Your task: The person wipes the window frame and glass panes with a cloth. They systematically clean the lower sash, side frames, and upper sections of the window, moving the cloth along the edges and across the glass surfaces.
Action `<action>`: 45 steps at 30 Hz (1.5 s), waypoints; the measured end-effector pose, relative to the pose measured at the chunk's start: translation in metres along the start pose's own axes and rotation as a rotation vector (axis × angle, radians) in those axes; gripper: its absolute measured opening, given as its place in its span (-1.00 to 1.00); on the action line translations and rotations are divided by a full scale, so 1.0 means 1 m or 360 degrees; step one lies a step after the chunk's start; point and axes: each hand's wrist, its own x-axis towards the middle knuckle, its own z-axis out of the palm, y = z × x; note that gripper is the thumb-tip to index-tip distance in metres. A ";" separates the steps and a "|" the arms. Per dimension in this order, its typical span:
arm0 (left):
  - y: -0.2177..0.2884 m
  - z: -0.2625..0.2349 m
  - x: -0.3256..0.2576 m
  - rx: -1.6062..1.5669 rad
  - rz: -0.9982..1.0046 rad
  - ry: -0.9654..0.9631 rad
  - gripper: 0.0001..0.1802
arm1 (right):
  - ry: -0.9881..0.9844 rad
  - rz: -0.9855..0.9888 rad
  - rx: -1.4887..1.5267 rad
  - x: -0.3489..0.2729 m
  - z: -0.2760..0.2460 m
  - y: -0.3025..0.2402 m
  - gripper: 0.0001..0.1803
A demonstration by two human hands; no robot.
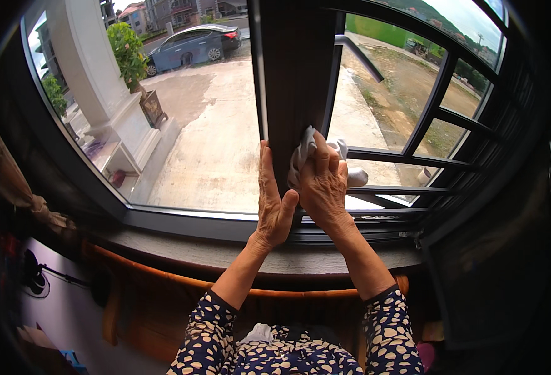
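A wide dark upright window post stands in front of me. My right hand presses a crumpled white cloth against it, fingers bent over the fabric. Loose folds of the cloth stick out to the right of that hand, beside the window bars. Along the post's left edge rests my left hand, its fingers stretched upward and its thumb apart, with nothing in it. The left window pane begins right beside its fingers.
Dark metal bars cross the opening on the right. Below the window runs a grey sill, with a wooden bench's rail nearer me. A tied curtain hangs at left. Outside are a parked car and a potted plant.
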 end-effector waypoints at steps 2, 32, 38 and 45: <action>-0.003 -0.005 -0.024 -0.0128 -0.0178 -0.0077 -0.02 | -0.0240 0.0011 0.0097 -0.029 0.007 -0.004 -0.55; 0.023 -0.010 -0.162 -0.1723 -0.1265 0.1177 -0.61 | -0.0904 -0.0219 0.1789 -0.080 -0.013 -0.049 -0.73; 0.050 -0.002 -0.116 -0.1079 -0.0907 0.1119 -0.46 | -0.1061 -0.0524 0.1327 -0.077 -0.012 -0.073 -0.48; 0.016 -0.020 -0.065 -0.0813 -0.0574 0.1370 -0.57 | 0.0147 -0.0408 0.1042 0.017 -0.038 -0.024 -0.42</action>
